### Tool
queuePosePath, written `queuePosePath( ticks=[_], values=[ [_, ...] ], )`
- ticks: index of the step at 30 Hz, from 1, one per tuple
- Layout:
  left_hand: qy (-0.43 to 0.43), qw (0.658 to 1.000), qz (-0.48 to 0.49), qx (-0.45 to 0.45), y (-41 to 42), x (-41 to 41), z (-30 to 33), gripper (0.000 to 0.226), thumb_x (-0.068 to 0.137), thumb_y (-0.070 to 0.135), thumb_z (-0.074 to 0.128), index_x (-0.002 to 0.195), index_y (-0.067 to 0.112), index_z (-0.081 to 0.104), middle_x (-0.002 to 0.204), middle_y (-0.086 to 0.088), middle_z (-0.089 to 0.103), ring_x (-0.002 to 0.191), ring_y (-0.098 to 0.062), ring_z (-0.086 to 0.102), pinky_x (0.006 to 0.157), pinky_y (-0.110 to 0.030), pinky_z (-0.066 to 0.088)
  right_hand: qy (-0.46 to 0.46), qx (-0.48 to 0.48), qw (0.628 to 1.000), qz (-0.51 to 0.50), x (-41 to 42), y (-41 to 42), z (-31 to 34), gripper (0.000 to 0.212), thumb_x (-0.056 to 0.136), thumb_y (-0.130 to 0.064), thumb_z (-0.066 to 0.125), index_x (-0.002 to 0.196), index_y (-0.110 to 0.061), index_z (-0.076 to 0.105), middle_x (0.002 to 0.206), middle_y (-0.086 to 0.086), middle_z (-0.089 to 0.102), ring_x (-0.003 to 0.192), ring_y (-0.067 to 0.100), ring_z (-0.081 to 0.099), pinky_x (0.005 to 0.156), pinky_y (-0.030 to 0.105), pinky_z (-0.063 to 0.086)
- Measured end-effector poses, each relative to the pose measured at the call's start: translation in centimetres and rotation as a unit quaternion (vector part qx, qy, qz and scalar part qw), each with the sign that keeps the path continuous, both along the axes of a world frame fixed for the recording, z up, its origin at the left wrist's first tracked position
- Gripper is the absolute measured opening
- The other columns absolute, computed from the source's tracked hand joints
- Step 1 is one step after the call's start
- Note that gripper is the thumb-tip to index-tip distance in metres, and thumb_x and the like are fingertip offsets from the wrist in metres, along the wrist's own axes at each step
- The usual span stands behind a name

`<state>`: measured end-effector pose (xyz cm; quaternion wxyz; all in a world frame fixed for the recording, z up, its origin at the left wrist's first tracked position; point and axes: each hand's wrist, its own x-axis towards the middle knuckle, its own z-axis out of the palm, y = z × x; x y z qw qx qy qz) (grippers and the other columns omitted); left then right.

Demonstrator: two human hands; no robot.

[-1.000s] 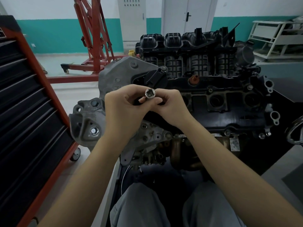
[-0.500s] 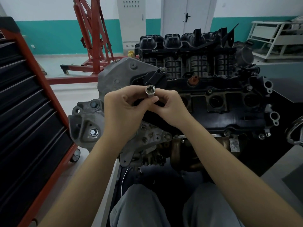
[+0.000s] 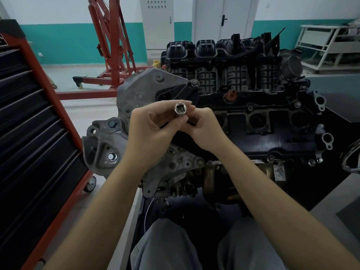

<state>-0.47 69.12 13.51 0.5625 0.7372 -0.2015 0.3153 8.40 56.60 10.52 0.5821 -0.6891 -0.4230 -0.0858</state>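
While both hands meet above the engine [image 3: 253, 121], left hand [image 3: 150, 131] and right hand [image 3: 204, 129] each pinch the metal socket [image 3: 180, 110], open end toward camera.

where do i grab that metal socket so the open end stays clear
Take the socket by its round wall, just below the rim, pinching from left and right as the left hand and right hand do. Its open end faces the camera, so a grip over the top would cover the hole; a short cylinder suits a pinch across it.
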Motion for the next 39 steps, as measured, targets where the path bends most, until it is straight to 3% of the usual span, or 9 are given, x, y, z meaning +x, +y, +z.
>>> queuePosePath(
  ticks=[4, 7, 12, 14, 18, 24, 30, 36, 39],
  values=[
    [-0.018, 0.998, 0.042, 0.032, 0.08, 0.06, 0.01, 0.029, 0.075, -0.006, 0.076, 0.099, 0.008, 0.070, 0.092, -0.002, 0.072, 0.087, -0.013, 0.070, 0.082, -0.027, 0.056, 0.003, 0.026, 0.999, -0.023, 0.11, -0.02, -0.13, 0.020, 0.079, 0.000, 0.070, 0.094, -0.014, 0.070, 0.084, -0.006, 0.071, 0.084, 0.006, 0.069, 0.078, 0.021, 0.052],
    [-0.030, 0.997, 0.077, 0.010, -0.05, 0.24, -0.22, 0.024, 0.073, -0.003, 0.079, 0.092, 0.010, 0.071, 0.087, -0.001, 0.072, 0.082, -0.014, 0.071, 0.078, -0.026, 0.056, -0.002, 0.018, 1.000, -0.020, 0.17, -0.07, -0.08, 0.018, 0.082, -0.001, 0.071, 0.100, -0.004, 0.071, 0.094, 0.006, 0.073, 0.093, 0.015, 0.070, 0.086, 0.032, 0.055],
    [0.003, 1.000, -0.013, -0.001, 0.26, 0.04, -0.06, 0.035, 0.078, -0.014, 0.068, 0.106, 0.007, 0.067, 0.096, 0.000, 0.072, 0.092, -0.012, 0.071, 0.084, -0.024, 0.055, -0.010, -0.009, 1.000, -0.008, 0.02, -0.03, 0.05, 0.028, 0.082, -0.005, 0.067, 0.100, -0.027, 0.067, 0.087, -0.023, 0.070, 0.092, 0.000, 0.067, 0.082, 0.016, 0.050],
    [0.000, 1.000, -0.010, 0.016, 0.34, 0.02, 0.09, 0.035, 0.076, -0.012, 0.072, 0.104, 0.008, 0.068, 0.095, -0.004, 0.072, 0.091, -0.015, 0.071, 0.084, -0.028, 0.056, -0.004, 0.003, 1.000, -0.025, 0.05, 0.07, -0.02, 0.023, 0.078, -0.009, 0.068, 0.091, -0.028, 0.069, 0.083, -0.017, 0.071, 0.086, 0.004, 0.069, 0.080, 0.021, 0.052],
    [-0.035, 0.997, 0.072, 0.021, 0.09, 0.02, 0.12, 0.025, 0.070, 0.000, 0.082, 0.091, 0.010, 0.072, 0.086, -0.002, 0.073, 0.081, -0.014, 0.071, 0.076, -0.028, 0.057, -0.006, 0.013, 0.999, -0.036, 0.50, 0.04, -0.21, 0.014, 0.079, -0.006, 0.073, 0.093, -0.004, 0.073, 0.088, 0.007, 0.073, 0.087, 0.019, 0.071, 0.082, 0.041, 0.057],
    [-0.001, 1.000, -0.001, -0.027, 0.04, 0.04, 0.02, 0.035, 0.077, -0.013, 0.071, 0.107, 0.004, 0.067, 0.095, -0.003, 0.072, 0.091, -0.014, 0.071, 0.086, -0.029, 0.056, -0.011, 0.002, 1.000, -0.014, 0.15, 0.09, -0.14, 0.024, 0.083, -0.005, 0.069, 0.099, -0.023, 0.068, 0.088, -0.018, 0.070, 0.090, 0.002, 0.068, 0.080, 0.016, 0.050],
    [-0.039, 0.997, 0.069, -0.016, -0.37, 0.22, -0.15, 0.028, 0.068, -0.003, 0.082, 0.091, 0.009, 0.071, 0.085, -0.001, 0.072, 0.079, -0.013, 0.071, 0.076, -0.025, 0.057, 0.001, 0.014, 0.999, -0.037, 0.44, -0.07, -0.30, 0.016, 0.080, -0.001, 0.073, 0.096, -0.004, 0.073, 0.090, 0.008, 0.074, 0.088, 0.016, 0.071, 0.082, 0.033, 0.057],
    [0.002, 0.999, -0.007, -0.044, 0.13, 0.18, -0.29, 0.034, 0.077, -0.012, 0.071, 0.106, 0.004, 0.068, 0.094, -0.007, 0.072, 0.090, -0.018, 0.071, 0.084, -0.030, 0.056, 0.001, 0.001, 1.000, -0.014, 0.15, -0.11, -0.12, 0.025, 0.083, 0.001, 0.068, 0.103, -0.015, 0.068, 0.090, -0.010, 0.070, 0.089, 0.003, 0.068, 0.080, 0.017, 0.050],
    [0.005, 1.000, 0.006, -0.017, 0.37, 0.18, -0.19, 0.028, 0.073, -0.006, 0.078, 0.099, 0.000, 0.071, 0.092, -0.011, 0.073, 0.088, -0.021, 0.071, 0.083, -0.033, 0.057, 0.003, 0.012, 0.999, -0.038, 0.24, -0.08, -0.25, 0.016, 0.079, -0.002, 0.072, 0.093, -0.011, 0.072, 0.085, 0.002, 0.072, 0.085, 0.014, 0.071, 0.080, 0.031, 0.056]
  ],
)
